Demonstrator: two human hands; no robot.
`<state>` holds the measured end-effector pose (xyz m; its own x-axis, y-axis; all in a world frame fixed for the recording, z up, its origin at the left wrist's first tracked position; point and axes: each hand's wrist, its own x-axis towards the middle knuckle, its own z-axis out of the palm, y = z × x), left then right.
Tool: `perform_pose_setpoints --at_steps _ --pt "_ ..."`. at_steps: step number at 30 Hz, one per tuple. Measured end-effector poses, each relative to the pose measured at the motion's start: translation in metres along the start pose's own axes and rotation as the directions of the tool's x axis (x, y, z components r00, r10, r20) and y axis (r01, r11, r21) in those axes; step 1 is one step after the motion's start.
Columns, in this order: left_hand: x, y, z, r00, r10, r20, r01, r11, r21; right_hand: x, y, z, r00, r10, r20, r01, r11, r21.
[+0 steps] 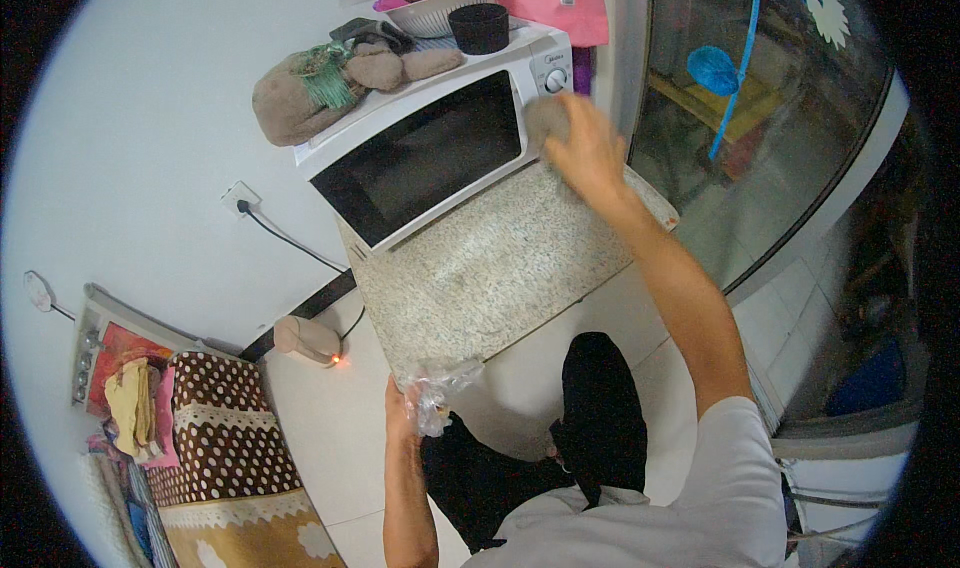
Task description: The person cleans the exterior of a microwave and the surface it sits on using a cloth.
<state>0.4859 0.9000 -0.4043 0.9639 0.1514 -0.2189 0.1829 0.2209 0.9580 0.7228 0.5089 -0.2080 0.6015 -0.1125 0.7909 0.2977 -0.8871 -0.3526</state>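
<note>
My right hand (592, 152) grips a round grey pad or cloth (545, 120), blurred by motion, at the lower right control panel of a white Midea microwave oven (420, 234). Just above it is a control dial (556, 80). The oven's dark door looks shut. It stands on a speckled stone-patterned tabletop (487, 268). Down at the table's near left corner, my left hand (401, 412) holds a crumpled clear plastic bag (439, 395); its fingers are partly hidden, and what the bag contains is hard to make out.
On the microwave lie a brown plush toy (289, 103), a black round container (480, 28) and a white plastic basket (442, 13). A plugged-in cord (292, 244) hangs along the wall. On the floor sits a beige device (300, 339) with a glowing light. A glass door (675, 133) stands right.
</note>
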Motion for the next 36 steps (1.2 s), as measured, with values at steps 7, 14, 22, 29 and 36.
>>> perform_pose_setpoints --at_steps 7,14,22,29,36 --pt "-0.002 0.017 0.019 0.997 -0.057 -0.047 0.059 0.997 0.048 0.103 0.051 -0.005 0.987 0.122 -0.1 -0.144 0.957 -0.252" --pt "-0.006 0.013 0.02 0.998 -0.031 -0.055 0.03 0.999 -0.016 0.113 0.035 0.013 0.983 0.166 -0.072 -0.18 0.933 -0.312" --pt "-0.009 0.017 0.01 0.998 -0.035 -0.043 0.034 0.999 -0.014 0.102 -0.008 0.013 0.994 -0.104 0.03 0.108 0.957 -0.271" --pt "-0.005 0.013 0.02 0.996 -0.076 -0.039 0.076 0.997 -0.001 0.11 0.015 0.007 0.992 0.12 -0.024 -0.122 0.942 -0.314" --pt "-0.01 0.017 0.009 0.998 -0.03 -0.063 0.03 1.0 0.008 0.072 -0.068 0.029 0.986 -0.136 0.092 0.139 0.99 -0.021"
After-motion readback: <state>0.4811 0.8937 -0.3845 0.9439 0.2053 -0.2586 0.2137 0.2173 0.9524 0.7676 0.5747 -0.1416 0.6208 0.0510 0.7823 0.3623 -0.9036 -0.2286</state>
